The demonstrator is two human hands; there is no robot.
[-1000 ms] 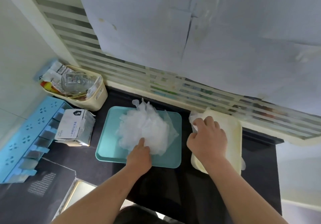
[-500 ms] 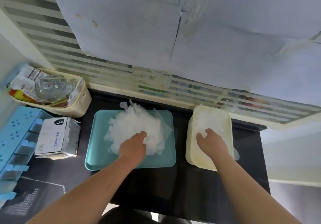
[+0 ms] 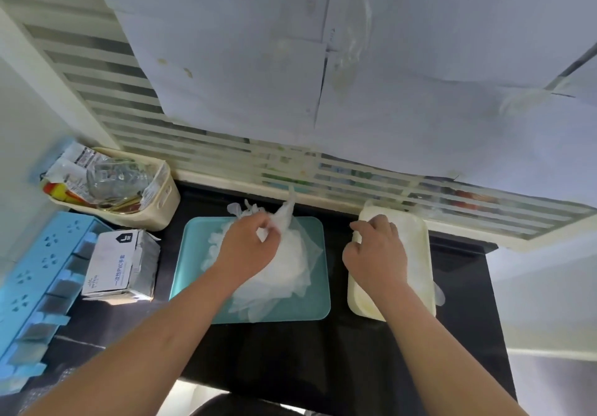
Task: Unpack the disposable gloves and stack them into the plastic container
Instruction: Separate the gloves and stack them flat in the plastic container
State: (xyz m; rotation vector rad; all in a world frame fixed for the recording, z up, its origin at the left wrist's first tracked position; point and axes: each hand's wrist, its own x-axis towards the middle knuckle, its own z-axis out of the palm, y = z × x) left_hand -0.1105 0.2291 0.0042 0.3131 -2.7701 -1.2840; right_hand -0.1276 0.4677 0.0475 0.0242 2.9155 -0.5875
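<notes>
A loose heap of clear disposable gloves [image 3: 284, 273] lies on a teal tray [image 3: 318, 306] in the middle of the black counter. My left hand [image 3: 250, 247] is on top of the heap and pinches one glove [image 3: 284, 214], lifting its end up off the pile. To the right stands the cream plastic container [image 3: 420, 254] with some gloves inside. My right hand [image 3: 376, 254] hovers over the container's left half with fingers loosely curled, holding nothing. The opened white glove box [image 3: 119, 265] sits left of the tray.
A cream basket [image 3: 161, 204] full of packets and a glass stands at the back left. A light blue rack [image 3: 35, 283] runs along the left edge. A slatted ledge [image 3: 323, 173] and paper-covered wall [image 3: 323, 60] close off the back. The counter's front edge is near my body.
My left hand moved from the heap's near edge to its top and pinched a glove up. My right hand drew back from the container's middle to its left side.
</notes>
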